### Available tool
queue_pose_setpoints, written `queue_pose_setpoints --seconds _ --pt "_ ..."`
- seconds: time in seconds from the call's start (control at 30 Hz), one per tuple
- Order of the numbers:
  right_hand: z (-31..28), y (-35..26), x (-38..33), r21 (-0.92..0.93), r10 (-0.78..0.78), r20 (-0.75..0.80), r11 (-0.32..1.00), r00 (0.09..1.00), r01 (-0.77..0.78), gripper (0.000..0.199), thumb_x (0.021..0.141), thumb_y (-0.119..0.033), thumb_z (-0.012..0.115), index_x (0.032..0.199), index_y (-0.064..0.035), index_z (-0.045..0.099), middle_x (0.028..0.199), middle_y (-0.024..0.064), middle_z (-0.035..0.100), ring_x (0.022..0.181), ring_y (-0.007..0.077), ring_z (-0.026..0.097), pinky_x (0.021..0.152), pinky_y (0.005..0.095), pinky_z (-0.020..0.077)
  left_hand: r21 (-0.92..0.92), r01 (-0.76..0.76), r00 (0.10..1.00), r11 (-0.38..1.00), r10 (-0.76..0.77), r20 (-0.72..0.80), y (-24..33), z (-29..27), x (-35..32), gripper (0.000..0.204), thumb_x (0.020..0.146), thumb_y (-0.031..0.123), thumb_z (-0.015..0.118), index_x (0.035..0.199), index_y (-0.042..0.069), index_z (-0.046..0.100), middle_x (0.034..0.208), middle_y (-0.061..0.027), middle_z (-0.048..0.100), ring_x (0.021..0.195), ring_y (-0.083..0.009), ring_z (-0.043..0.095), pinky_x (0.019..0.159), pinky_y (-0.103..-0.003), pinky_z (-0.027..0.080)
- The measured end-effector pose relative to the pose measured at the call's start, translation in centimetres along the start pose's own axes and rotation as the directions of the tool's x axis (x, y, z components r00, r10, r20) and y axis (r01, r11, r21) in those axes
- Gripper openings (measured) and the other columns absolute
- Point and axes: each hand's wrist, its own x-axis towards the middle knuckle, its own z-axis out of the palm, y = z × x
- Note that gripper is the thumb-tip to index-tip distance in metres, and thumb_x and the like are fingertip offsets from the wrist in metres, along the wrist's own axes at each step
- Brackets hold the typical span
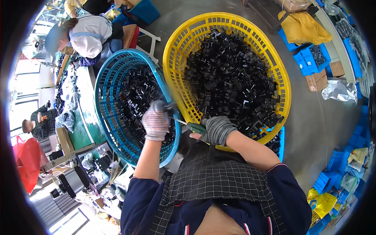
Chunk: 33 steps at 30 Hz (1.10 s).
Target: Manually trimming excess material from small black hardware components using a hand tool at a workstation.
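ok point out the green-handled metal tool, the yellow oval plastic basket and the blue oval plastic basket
Green-handled metal tool (196, 128): head view, on its handle.
Yellow oval plastic basket (286, 88): head view, on its right rim.
Blue oval plastic basket (177, 134): head view, on its lower right rim.

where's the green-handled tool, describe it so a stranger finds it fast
Start at the large yellow basket, right of the blue basket. At the yellow basket's lower-left rim, the grey-gloved right hand grips the green-handled tool. Its green handle and thin metal shaft, pointing left, set it apart from the black parts nearby.
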Motion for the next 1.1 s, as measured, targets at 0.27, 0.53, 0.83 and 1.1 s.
queue_pose_setpoints --seconds 0.27,0.53,0.83,1.1 --pt "-0.6 3.9 -0.6 0.253 0.271 -0.070 0.936 0.960 -0.246 0.065 0.078 -0.060 0.060 0.113 -0.0049 0.059 0.094 0.0190 0.066 0.087 0.0342 0.065 0.078 0.0429 0.0515 -0.143 0.072 0.985 0.987 -0.047 0.168 2.0 2.6 9.0 0.043 0.083 0.026 0.060 0.119 0.004 0.055 0.114 -0.0201 0.061 0.107 -0.0352 0.058 0.093 -0.043 0.046" --pt "7.4 9.7 -1.9 0.679 0.518 -0.385 0.720 0.764 -0.147 0.065 0.083 -0.036 0.066 0.136 -0.0068 0.041 0.108 0.0207 0.062 0.097 0.0338 0.063 0.082 0.0383 0.0504 0.269 0.353 0.611 0.896 -0.438 0.659 3.4 19.9 17.4 0.043 0.086 0.034 0.056 0.121 0.009 0.056 0.116 -0.0171 0.062 0.104 -0.0342 0.061 0.087 -0.044 0.049" --pt "3.9 7.4 -7.6 0.623 0.499 -0.413 0.765 0.761 -0.163 0.059 0.085 -0.047 0.061 0.129 -0.0082 0.050 0.088 0.0180 0.066 0.081 0.0363 0.065 0.073 0.0398 0.0514 -0.037 -0.242 0.946 0.970 0.244 0.211 7.2 8.4 11.5 0.026 0.074 0.015 0.066 0.100 0.011 0.064 0.115 -0.0129 0.059 0.109 -0.0319 0.058 0.089 -0.042 0.049" --pt "4.2 5.4 -13.0 0.346 0.432 -0.325 0.882 0.841 -0.320 0.066 0.083 -0.064 0.052 0.114 -0.0068 0.059 0.077 0.0190 0.065 0.076 0.0374 0.065 0.069 0.0432 0.0510 0.011 -0.585 0.807 0.811 0.583 -0.096 8.5 2.8 6.1 0.015 0.068 0.012 0.068 0.082 0.011 0.064 0.109 -0.0102 0.059 0.110 -0.0336 0.055 0.085 -0.043 0.051"
